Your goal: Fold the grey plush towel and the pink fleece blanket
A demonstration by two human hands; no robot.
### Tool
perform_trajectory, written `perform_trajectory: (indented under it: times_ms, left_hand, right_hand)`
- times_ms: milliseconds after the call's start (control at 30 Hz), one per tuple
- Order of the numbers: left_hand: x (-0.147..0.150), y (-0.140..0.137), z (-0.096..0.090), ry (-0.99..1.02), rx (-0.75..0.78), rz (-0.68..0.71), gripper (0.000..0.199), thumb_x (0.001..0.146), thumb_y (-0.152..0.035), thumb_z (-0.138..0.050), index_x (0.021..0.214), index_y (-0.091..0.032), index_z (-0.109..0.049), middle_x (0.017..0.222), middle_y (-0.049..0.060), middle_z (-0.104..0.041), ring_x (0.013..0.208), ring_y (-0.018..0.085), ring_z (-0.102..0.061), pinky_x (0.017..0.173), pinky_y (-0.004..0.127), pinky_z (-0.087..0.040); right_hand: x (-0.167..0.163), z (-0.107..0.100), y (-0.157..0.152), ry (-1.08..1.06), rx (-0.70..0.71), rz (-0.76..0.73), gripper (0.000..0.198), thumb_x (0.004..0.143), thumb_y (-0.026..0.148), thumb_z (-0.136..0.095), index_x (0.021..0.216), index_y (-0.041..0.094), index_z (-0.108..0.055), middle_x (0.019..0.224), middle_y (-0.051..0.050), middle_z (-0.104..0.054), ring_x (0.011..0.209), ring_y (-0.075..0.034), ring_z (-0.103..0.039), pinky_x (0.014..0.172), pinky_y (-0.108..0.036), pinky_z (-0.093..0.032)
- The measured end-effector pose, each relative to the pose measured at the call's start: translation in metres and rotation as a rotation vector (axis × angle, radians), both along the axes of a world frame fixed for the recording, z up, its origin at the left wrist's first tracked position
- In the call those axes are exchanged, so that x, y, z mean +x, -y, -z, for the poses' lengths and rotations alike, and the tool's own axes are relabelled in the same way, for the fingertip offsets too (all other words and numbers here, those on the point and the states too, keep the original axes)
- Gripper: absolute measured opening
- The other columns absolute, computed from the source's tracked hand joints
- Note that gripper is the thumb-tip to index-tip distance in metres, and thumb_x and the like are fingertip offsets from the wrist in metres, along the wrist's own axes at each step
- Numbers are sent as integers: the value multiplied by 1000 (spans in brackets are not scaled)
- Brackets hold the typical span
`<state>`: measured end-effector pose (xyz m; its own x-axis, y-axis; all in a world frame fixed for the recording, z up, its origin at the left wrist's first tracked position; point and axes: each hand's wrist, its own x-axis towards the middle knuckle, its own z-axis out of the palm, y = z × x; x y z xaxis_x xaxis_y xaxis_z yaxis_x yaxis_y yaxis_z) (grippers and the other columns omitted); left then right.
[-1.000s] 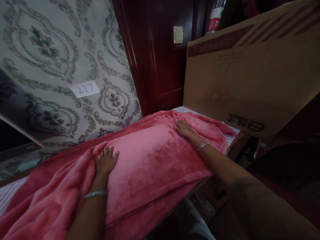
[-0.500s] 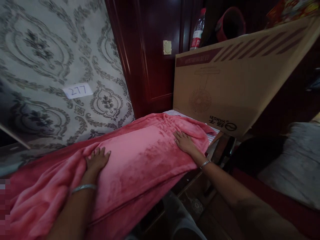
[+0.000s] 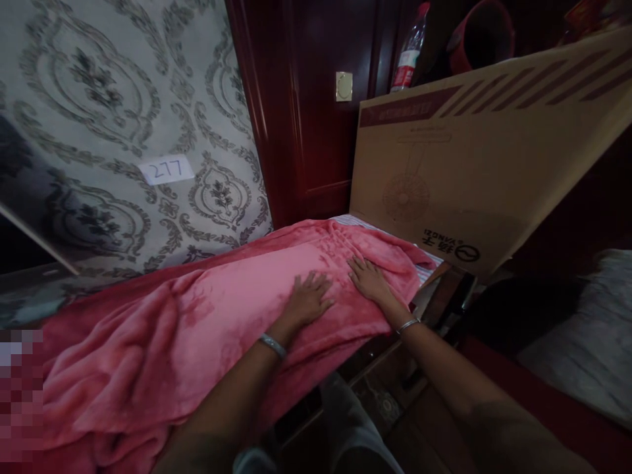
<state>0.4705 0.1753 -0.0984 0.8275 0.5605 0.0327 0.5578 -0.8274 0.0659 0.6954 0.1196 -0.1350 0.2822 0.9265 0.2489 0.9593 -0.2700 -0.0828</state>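
Observation:
A pink plush blanket (image 3: 237, 296) lies spread over a long surface in front of me, smooth in the middle and bunched in folds at the left. My left hand (image 3: 309, 299) rests flat on its middle right part, fingers spread. Close by, my right hand (image 3: 368, 278) lies palm down near the blanket's right end, fingers stretched out. Neither hand grips the cloth. Each wrist wears a silver bangle. Beyond the right end, a striped cloth (image 3: 428, 271) peeks out from underneath.
A large cardboard box (image 3: 474, 158) stands behind the right end. A plastic bottle (image 3: 409, 62) and a red round container (image 3: 481, 36) are behind it. Patterned wallpaper with a paper label (image 3: 166, 170) is at left, beside a dark red wooden panel (image 3: 316, 145). Grey fabric (image 3: 597, 336) lies at right.
My left hand has slid right across the blanket, from its left part to near my right hand. My right hand stays in about the same place. The view has shifted slightly.

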Motion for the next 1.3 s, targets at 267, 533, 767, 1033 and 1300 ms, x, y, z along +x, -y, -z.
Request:
perform_trajectory:
  times_ms: [267,533,767,1033,1300]
  left_hand:
    - [-169,-62,-20,0,41,-655,63,100,-54,-27,153,-26,-44,165,11,-34,152,34,-29,118,62,-26]
    - [-222,-49,-35,-24,55,-753,65,99,-55,-29,147,-15,-49,156,19,-46,146,34,-38,119,59,-27]
    - [-146,20,-15,-8,20,-167,61,101,-52,-34,158,-31,-35,168,6,-28,156,29,-20,124,56,-20]
    - [-181,37,-4,-12,23,-326,61,98,-47,-45,154,-23,-44,167,13,-31,154,35,-26,122,63,-23]
    - [-126,58,-4,551,-200,-85,19,91,-19,-50,94,-19,-69,93,6,-68,86,17,-62,83,32,-53]
  right_hand:
    - [0,-1,0,-39,-15,12,57,105,37,-26,158,22,-38,167,-8,-30,149,-31,-34,117,-54,-35]
    - [1,-5,4,-62,-45,17,58,105,39,-23,160,22,-34,168,-7,-27,149,-33,-34,117,-55,-34]
    - [3,-3,5,-64,-35,5,59,105,39,-22,160,22,-34,168,-8,-27,150,-33,-32,117,-55,-33]
    - [2,-3,6,-59,-46,11,59,106,40,-23,160,22,-34,168,-8,-26,149,-33,-33,117,-54,-33]
    - [3,-2,5,-73,-35,2,59,105,40,-23,159,21,-36,168,-8,-27,149,-34,-32,117,-56,-33]
